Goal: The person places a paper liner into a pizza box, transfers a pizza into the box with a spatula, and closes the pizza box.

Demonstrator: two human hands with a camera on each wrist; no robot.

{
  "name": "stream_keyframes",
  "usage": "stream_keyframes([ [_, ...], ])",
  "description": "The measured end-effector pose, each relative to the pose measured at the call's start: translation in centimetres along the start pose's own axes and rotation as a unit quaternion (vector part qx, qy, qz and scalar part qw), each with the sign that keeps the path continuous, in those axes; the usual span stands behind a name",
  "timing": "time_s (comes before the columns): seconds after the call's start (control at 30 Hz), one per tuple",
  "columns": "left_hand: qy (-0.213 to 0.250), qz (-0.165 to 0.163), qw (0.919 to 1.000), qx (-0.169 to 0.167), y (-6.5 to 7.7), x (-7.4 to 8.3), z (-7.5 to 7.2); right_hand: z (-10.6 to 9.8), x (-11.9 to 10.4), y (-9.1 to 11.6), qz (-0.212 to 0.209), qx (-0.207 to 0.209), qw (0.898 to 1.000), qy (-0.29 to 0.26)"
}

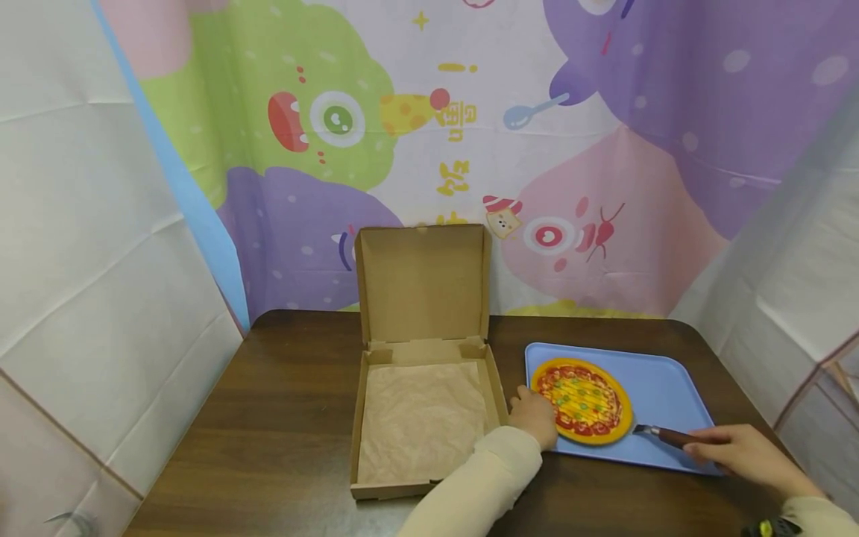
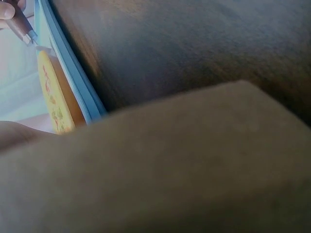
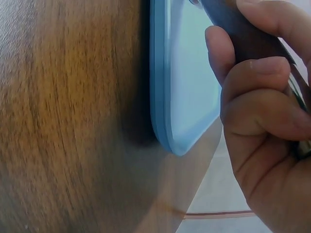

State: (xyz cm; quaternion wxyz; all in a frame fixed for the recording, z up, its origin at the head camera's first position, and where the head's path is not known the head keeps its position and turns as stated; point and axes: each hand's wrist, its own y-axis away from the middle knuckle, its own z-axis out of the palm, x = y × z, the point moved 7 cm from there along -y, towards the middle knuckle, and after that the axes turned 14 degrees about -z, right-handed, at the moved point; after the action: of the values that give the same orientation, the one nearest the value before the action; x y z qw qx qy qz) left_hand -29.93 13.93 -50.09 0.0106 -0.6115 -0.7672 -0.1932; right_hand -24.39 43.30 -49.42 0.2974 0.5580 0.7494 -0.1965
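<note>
A round toy-like pizza [image 1: 582,401] with an orange crust and red and yellow topping lies on a light blue tray [image 1: 671,388]. At its left edge, by the tray's rim, is my left hand [image 1: 535,419]; its fingertips are hidden and I cannot tell how they are bent. My right hand [image 1: 745,455] grips the dark brown handle of a pizza server [image 1: 671,437], fingers wrapped round it in the right wrist view. The server's metal end meets the pizza's right edge, and its blade is hidden there. The left wrist view is mostly blocked by a blurred brown surface.
Left of the tray stands an open cardboard pizza box [image 1: 358,447], lid upright, lined with crumpled brown paper [image 1: 423,425]. My left forearm crosses the box's near right corner. A printed curtain [image 1: 429,149] hangs behind the dark wooden table [image 1: 282,418].
</note>
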Motion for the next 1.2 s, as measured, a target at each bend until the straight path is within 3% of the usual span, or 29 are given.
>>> stream_keyframes([
  [0.4, -0.013, 0.010, 0.9998, 0.008, 0.0, 0.0, 0.1, 1.2, -0.8, -1.6, 0.027, 0.001, 0.999, -0.032],
  [0.63, -0.044, 0.028, 0.9985, 0.011, 0.1, 0.2, 0.0, 1.6, -1.5, -2.1, 0.036, -0.007, 0.998, -0.041],
  [1.2, -0.031, 0.037, 0.9987, 0.018, 0.0, 0.2, 0.1, 2.3, -1.6, -2.3, 0.068, 0.020, 0.996, -0.045],
])
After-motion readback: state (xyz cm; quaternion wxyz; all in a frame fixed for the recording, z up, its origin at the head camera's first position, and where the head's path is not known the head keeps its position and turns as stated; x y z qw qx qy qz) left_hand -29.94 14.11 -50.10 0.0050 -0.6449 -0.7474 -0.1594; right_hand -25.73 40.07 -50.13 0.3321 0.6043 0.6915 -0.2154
